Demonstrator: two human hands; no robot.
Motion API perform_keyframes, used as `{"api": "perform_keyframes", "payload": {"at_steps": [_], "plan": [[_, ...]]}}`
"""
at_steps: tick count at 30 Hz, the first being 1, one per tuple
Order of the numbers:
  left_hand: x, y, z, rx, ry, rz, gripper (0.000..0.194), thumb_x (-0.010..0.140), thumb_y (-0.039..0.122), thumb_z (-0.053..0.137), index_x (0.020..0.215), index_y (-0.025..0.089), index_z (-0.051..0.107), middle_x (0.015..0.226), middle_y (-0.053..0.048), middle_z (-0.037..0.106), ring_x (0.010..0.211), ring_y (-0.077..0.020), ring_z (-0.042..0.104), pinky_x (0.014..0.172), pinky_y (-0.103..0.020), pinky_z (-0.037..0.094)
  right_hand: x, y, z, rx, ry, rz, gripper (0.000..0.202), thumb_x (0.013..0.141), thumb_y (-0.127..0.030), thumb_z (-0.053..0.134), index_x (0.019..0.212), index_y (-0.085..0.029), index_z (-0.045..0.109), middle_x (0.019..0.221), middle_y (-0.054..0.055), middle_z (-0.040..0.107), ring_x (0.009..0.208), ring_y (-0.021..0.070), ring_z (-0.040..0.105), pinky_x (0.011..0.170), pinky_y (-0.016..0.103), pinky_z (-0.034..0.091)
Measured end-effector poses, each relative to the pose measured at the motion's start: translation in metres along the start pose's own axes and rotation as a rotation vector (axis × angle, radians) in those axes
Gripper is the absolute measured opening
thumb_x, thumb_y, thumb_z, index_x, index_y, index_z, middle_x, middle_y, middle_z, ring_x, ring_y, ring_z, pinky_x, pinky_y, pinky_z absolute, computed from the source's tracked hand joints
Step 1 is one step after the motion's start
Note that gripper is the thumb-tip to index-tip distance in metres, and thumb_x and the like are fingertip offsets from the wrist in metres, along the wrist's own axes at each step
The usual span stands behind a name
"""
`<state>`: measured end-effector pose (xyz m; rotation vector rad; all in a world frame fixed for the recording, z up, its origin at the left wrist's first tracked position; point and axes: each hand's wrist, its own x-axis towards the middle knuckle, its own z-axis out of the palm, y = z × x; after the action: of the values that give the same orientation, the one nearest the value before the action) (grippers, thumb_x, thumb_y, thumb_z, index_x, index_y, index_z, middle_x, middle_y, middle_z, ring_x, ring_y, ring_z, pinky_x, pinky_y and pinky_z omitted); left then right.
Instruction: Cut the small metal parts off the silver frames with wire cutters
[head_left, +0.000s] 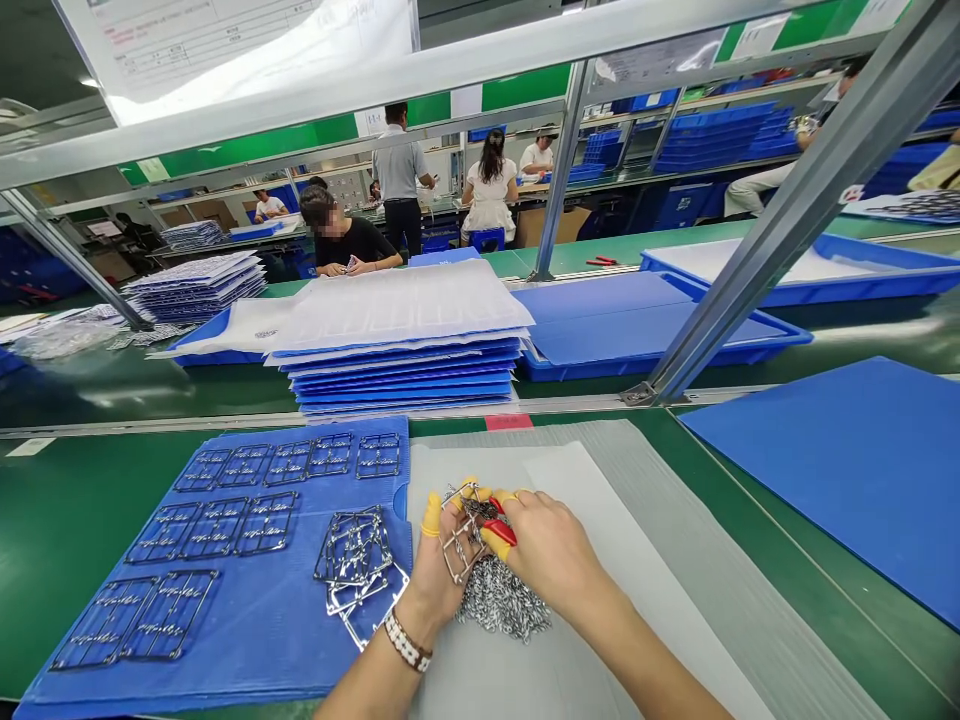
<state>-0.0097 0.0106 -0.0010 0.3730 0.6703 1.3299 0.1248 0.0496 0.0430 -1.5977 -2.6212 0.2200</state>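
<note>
My left hand (439, 572), with yellow covers on its fingertips, grips a small chrome sprue frame (454, 562) above the sheet. Red-handled nippers (501, 532) are in my right hand (553, 545), their jaws at the frame and partly hidden by my fingers. Below both hands lies a heap of small silvery parts (504, 605) on a pale sheet (592, 580). Left of my hands, a loose pile of sprue frames (356, 548) rests on a blue board (255, 620). Further sprue frames (171, 612) lie there in rows.
Beyond the bench edge stands a tall stack of blue sheets with white paper (405, 350). Blue trays (645, 335) sit beside it. A slanted metal post (780, 220) rises at right, near a blue sheet (847, 480). Several people work in the background.
</note>
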Motion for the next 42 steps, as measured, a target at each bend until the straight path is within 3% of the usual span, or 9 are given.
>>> {"api": "perform_keyframes", "payload": {"at_steps": [10, 23, 31, 35, 42], "plan": [[-0.001, -0.002, -0.002, 0.024, -0.011, 0.006, 0.063, 0.082, 0.063, 0.042, 0.127, 0.02, 0.052, 0.122, -0.011, 0.059, 0.111, -0.0265, 0.051, 0.084, -0.035, 0.045, -0.003, 0.001, -0.008, 0.013, -0.034, 0.037, 0.031, 0.083, -0.035, 0.051, 0.106, -0.018, 0.062, 0.096, 0.01, 0.067, 0.089, 0.0243, 0.06, 0.07, 0.032, 0.038], [-0.003, -0.004, 0.001, 0.148, 0.046, 0.093, 0.058, 0.08, 0.06, 0.05, 0.123, 0.021, 0.058, 0.125, -0.01, 0.058, 0.119, -0.0278, 0.047, 0.093, -0.037, 0.041, -0.003, -0.005, -0.008, -0.094, 0.015, 0.021, 0.018, 0.085, -0.032, 0.053, 0.092, -0.02, 0.064, 0.086, 0.008, 0.067, 0.081, 0.0233, 0.062, 0.065, 0.031, 0.038], [-0.003, 0.004, 0.002, -0.032, 0.061, 0.044, 0.057, 0.083, 0.059, 0.045, 0.122, 0.019, 0.056, 0.124, -0.013, 0.057, 0.099, -0.0236, 0.057, 0.079, -0.037, 0.049, -0.015, 0.001, -0.005, -0.09, 0.028, 0.064, 0.022, 0.084, -0.03, 0.052, 0.099, -0.018, 0.062, 0.089, 0.009, 0.067, 0.086, 0.0243, 0.06, 0.068, 0.032, 0.038], [-0.003, 0.01, 0.004, -0.149, 0.013, 0.031, 0.062, 0.084, 0.063, 0.036, 0.123, 0.018, 0.054, 0.124, -0.015, 0.055, 0.099, -0.0269, 0.058, 0.074, -0.039, 0.05, -0.02, 0.003, 0.003, -0.058, -0.005, 0.044, 0.024, 0.085, -0.033, 0.049, 0.098, -0.017, 0.063, 0.092, 0.01, 0.066, 0.088, 0.0266, 0.058, 0.07, 0.036, 0.037], [-0.004, 0.007, 0.006, -0.118, 0.024, 0.093, 0.059, 0.085, 0.06, 0.037, 0.122, 0.018, 0.055, 0.126, -0.013, 0.054, 0.097, -0.024, 0.058, 0.072, -0.032, 0.048, -0.019, -0.002, 0.004, -0.006, -0.022, 0.034, 0.024, 0.084, -0.031, 0.05, 0.098, -0.017, 0.062, 0.095, 0.01, 0.066, 0.09, 0.0271, 0.057, 0.071, 0.036, 0.035]]}}
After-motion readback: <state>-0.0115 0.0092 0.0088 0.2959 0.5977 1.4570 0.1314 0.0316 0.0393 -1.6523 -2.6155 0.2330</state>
